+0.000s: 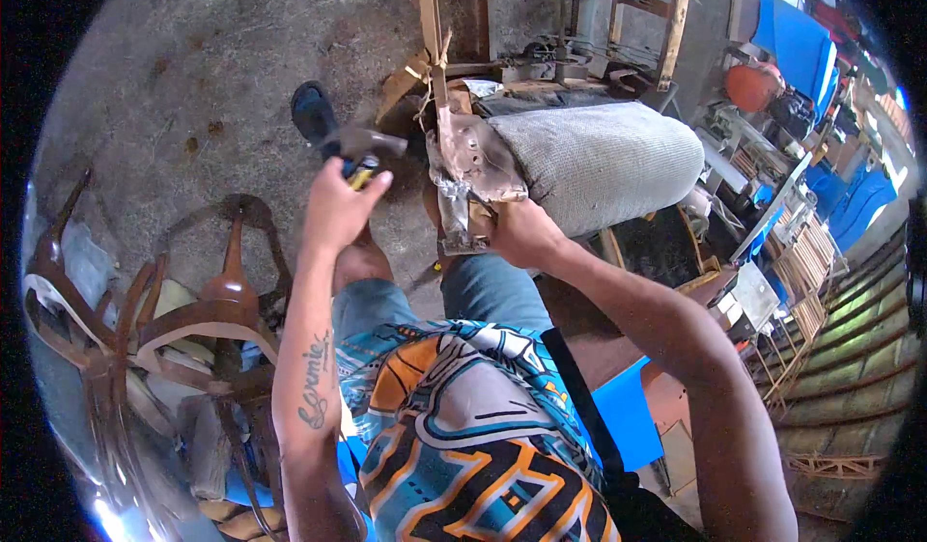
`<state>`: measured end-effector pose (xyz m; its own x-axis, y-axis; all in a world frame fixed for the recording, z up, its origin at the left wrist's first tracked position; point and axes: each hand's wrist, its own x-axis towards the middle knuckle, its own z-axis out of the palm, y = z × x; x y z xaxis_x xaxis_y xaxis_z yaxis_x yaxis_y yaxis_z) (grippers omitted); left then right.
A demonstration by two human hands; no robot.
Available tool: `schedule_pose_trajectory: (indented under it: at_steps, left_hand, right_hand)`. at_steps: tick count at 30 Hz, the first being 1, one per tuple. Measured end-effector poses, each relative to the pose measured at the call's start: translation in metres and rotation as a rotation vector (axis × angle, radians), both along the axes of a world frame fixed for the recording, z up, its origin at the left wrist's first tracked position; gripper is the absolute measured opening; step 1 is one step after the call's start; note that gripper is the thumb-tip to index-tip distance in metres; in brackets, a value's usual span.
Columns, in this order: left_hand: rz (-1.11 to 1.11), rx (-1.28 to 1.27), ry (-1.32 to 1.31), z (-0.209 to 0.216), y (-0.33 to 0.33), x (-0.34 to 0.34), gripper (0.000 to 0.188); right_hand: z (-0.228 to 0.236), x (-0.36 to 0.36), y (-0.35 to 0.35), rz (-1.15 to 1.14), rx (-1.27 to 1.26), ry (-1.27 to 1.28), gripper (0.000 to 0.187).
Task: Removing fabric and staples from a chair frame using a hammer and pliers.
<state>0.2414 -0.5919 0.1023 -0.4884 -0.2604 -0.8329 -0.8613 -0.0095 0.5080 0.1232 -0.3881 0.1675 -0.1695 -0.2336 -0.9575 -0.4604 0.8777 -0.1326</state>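
Note:
My left hand (340,204) is closed round a hammer (365,161) with a yellow-and-black grip; its metal head sits above the fingers, blurred. To its right stands a padded upholstered piece (618,161), covered in grey woven fabric. Its near end is a worn brown panel (478,161) with torn edges and several small holes. My right hand (526,233) grips the lower corner of this panel, its fingers bent over the edge and partly hidden. The hammer and the panel are apart.
Curved brown wooden chair parts (208,334) are piled at the lower left. A thin wooden strip (430,21) rises from the panel. A wooden frame (671,26) stands behind. Tools, blue sheets (792,45) and an orange-red rounded object (753,86) crowd the right.

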Motion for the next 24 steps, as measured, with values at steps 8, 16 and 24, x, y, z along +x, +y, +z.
schedule_pose_trajectory:
  at_steps: [8,16,24]
  left_hand:
    - [-0.259,0.196,-0.003,-0.020,0.063,-0.029,0.052]
    - [-0.239,0.143,0.185,-0.046,0.079,-0.017,0.060]
    - [-0.207,0.292,0.149,-0.042,0.081,-0.017,0.049]
  right_hand:
    - [-0.002,0.051,0.011,-0.523,0.024,0.260,0.037]
    - [-0.032,0.094,0.046,-0.377,-0.353,0.520,0.019]
    - [0.022,0.009,0.005,0.029,0.119,-0.031,0.035]
